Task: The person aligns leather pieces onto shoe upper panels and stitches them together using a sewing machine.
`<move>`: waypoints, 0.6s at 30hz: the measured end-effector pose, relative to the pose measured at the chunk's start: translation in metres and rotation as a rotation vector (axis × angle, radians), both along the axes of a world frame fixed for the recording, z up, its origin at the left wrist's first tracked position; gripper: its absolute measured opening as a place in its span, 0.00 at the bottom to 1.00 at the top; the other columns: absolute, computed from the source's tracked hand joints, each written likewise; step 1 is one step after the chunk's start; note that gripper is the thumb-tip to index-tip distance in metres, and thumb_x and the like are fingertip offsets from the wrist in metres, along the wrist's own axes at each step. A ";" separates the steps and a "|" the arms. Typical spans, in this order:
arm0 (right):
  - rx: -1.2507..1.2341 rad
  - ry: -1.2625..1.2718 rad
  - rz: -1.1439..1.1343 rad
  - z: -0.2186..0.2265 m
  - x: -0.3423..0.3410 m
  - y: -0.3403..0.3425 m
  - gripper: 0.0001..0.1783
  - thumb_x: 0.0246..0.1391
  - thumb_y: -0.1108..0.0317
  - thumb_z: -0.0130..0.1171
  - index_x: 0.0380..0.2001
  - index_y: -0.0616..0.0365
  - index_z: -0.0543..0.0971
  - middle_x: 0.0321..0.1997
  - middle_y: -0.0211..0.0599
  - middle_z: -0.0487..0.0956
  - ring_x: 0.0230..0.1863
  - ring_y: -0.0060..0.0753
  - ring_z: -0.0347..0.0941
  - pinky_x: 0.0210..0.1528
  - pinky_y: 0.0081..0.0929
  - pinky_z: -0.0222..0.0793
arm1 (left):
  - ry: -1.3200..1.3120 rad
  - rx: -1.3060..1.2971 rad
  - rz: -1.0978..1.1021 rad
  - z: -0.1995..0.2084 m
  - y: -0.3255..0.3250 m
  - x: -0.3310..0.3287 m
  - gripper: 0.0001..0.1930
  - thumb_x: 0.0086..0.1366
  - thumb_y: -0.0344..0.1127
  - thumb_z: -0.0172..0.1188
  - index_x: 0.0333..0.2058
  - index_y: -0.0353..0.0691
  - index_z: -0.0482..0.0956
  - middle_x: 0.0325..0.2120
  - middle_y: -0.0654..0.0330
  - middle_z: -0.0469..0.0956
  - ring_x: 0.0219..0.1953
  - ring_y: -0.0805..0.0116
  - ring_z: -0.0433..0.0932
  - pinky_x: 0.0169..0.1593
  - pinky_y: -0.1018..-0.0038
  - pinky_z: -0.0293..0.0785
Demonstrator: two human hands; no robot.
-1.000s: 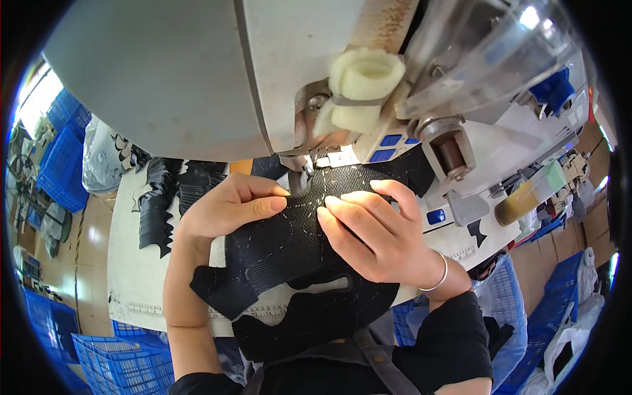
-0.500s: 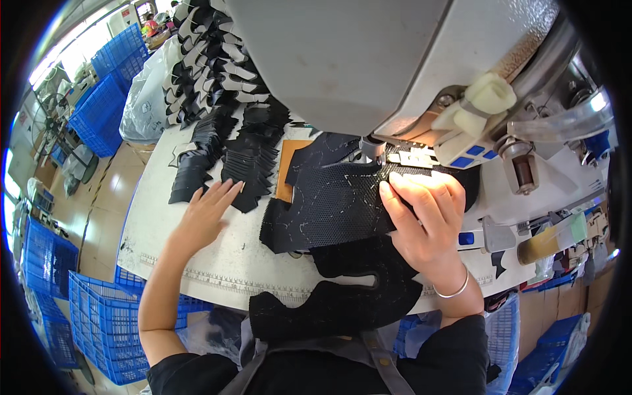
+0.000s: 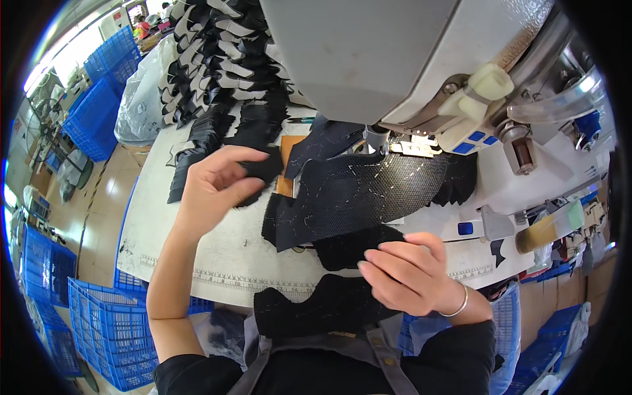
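My left hand (image 3: 214, 187) pinches a small black cut piece (image 3: 266, 168) between thumb and fingers, at the front of the overlapping rows of black pieces (image 3: 260, 122). My right hand (image 3: 411, 273) is open, fingers loosely bent, over a black fabric piece (image 3: 316, 306) that hangs over the table's front edge onto my lap. Beneath the sewing machine head (image 3: 355, 59) lies a black perforated mesh panel (image 3: 349, 194) with pale stitch marks; its far edge is at the presser foot (image 3: 376, 139). Part of the fabric is hidden under my right hand.
A printed ruler strip (image 3: 263, 284) runs along the front of the white table (image 3: 155, 227). Blue plastic crates (image 3: 108, 329) stand on the floor at the left. A thread spool (image 3: 522, 158) sits on the machine's right, and a teal pen-like tool (image 3: 301, 120) lies behind the panel.
My left hand has closed on a black piece and lifted it from the row. My right hand has moved off the mesh panel, back toward me. The panel has turned and shifted.
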State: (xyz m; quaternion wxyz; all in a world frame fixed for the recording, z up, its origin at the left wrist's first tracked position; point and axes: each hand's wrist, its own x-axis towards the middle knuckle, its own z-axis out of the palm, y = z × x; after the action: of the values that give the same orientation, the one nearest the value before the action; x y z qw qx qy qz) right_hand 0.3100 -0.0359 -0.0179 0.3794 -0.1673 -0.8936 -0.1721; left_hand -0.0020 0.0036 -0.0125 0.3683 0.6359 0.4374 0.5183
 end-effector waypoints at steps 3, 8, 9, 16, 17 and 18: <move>-0.446 -0.009 -0.026 0.001 -0.011 0.004 0.13 0.46 0.68 0.66 0.38 0.56 0.82 0.36 0.32 0.82 0.38 0.30 0.77 0.47 0.31 0.69 | 0.094 0.132 -0.253 0.027 -0.012 0.041 0.15 0.51 0.16 0.68 0.39 0.32 0.82 0.31 0.61 0.80 0.26 0.82 0.74 0.31 0.85 0.72; -1.280 0.399 0.264 -0.014 -0.015 0.026 0.13 0.54 0.66 0.66 0.40 0.62 0.80 0.37 0.33 0.83 0.36 0.24 0.78 0.41 0.24 0.72 | 0.182 0.280 -0.240 0.017 -0.006 0.084 0.10 0.57 0.20 0.65 0.38 0.37 0.84 0.29 0.62 0.80 0.24 0.82 0.72 0.24 0.84 0.64; -1.276 0.406 0.254 -0.018 -0.015 0.027 0.13 0.54 0.66 0.66 0.40 0.62 0.80 0.37 0.33 0.83 0.36 0.24 0.78 0.41 0.24 0.72 | 0.181 0.283 -0.251 0.013 -0.004 0.086 0.10 0.57 0.20 0.65 0.38 0.37 0.84 0.29 0.62 0.80 0.24 0.82 0.72 0.24 0.84 0.64; -1.273 0.504 0.285 -0.017 -0.019 0.031 0.10 0.58 0.67 0.63 0.39 0.61 0.80 0.32 0.31 0.83 0.33 0.19 0.78 0.36 0.19 0.73 | 0.280 0.452 -0.194 0.008 0.007 0.082 0.12 0.55 0.21 0.65 0.38 0.40 0.85 0.24 0.64 0.75 0.21 0.78 0.69 0.22 0.80 0.61; -1.267 0.509 0.294 -0.017 -0.019 0.031 0.10 0.58 0.67 0.62 0.39 0.61 0.80 0.31 0.31 0.83 0.32 0.19 0.78 0.35 0.19 0.73 | 0.297 0.448 -0.205 0.009 0.007 0.082 0.12 0.55 0.21 0.65 0.38 0.40 0.84 0.25 0.63 0.76 0.22 0.75 0.72 0.23 0.77 0.64; -1.269 0.513 0.288 -0.018 -0.020 0.030 0.10 0.58 0.67 0.62 0.39 0.61 0.80 0.31 0.31 0.83 0.32 0.19 0.78 0.35 0.19 0.73 | 0.305 0.441 -0.205 0.010 0.007 0.083 0.12 0.54 0.22 0.66 0.39 0.40 0.84 0.25 0.63 0.76 0.23 0.75 0.73 0.23 0.78 0.64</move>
State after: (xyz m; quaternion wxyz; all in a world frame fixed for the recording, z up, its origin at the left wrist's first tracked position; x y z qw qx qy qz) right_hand 0.2902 -0.0058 -0.0355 0.4264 -0.2718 -0.7169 0.4800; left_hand 0.0807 0.0105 -0.0026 0.2014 0.8122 0.2977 0.4595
